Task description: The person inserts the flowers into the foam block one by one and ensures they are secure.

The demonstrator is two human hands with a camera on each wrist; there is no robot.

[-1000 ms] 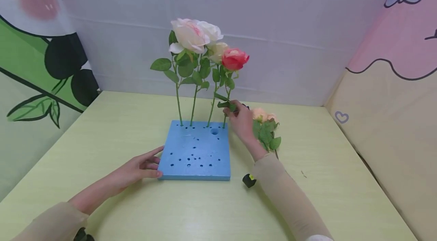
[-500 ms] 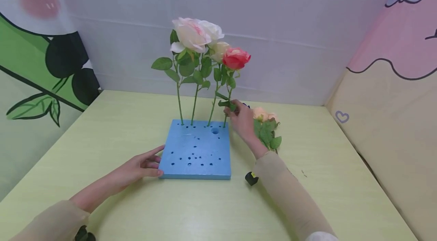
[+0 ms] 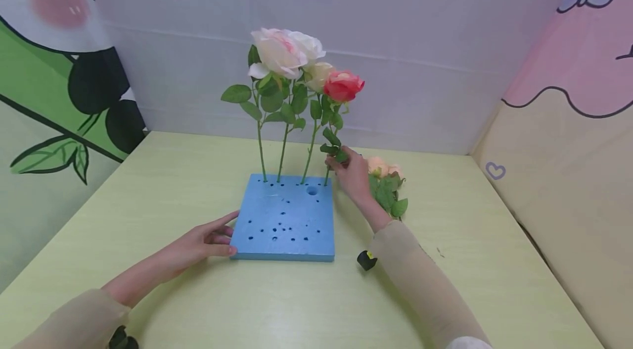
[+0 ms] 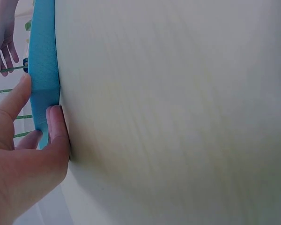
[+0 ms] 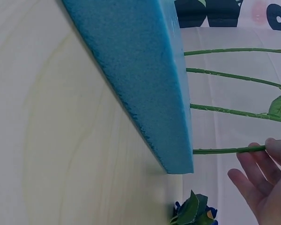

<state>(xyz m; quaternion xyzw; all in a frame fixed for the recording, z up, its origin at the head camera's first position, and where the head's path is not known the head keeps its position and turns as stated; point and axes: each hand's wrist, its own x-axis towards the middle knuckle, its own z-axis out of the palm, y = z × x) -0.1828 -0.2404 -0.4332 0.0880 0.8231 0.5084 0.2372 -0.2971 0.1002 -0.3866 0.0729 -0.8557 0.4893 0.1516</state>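
Note:
A blue foam board [image 3: 294, 217] pierced with several holes lies on the table. Several artificial roses stand in its back row of holes, among them a pale pink rose [image 3: 279, 53] and a red rose [image 3: 344, 86] at the right. My right hand [image 3: 353, 176] pinches the red rose's stem [image 5: 220, 151] between thumb and fingers, below its lower leaves [image 3: 332, 143]. The stem's lower end is in the board. My left hand [image 3: 205, 242] rests at the board's front left corner, fingers along the side, thumb touching the edge [image 4: 44, 65].
Peach roses [image 3: 384, 173] lie right of the board, partly behind my right forearm. A dark blue flower [image 5: 196, 211] lies beyond the board. A small black piece with yellow [image 3: 367, 260] lies by the right sleeve. Dark leaves [image 3: 122, 339] show beside the left sleeve.
The red rose's lower leaves have tipped upward above my right fingers. The small black piece has shifted slightly right beside the sleeve. The left hand stays at the board.

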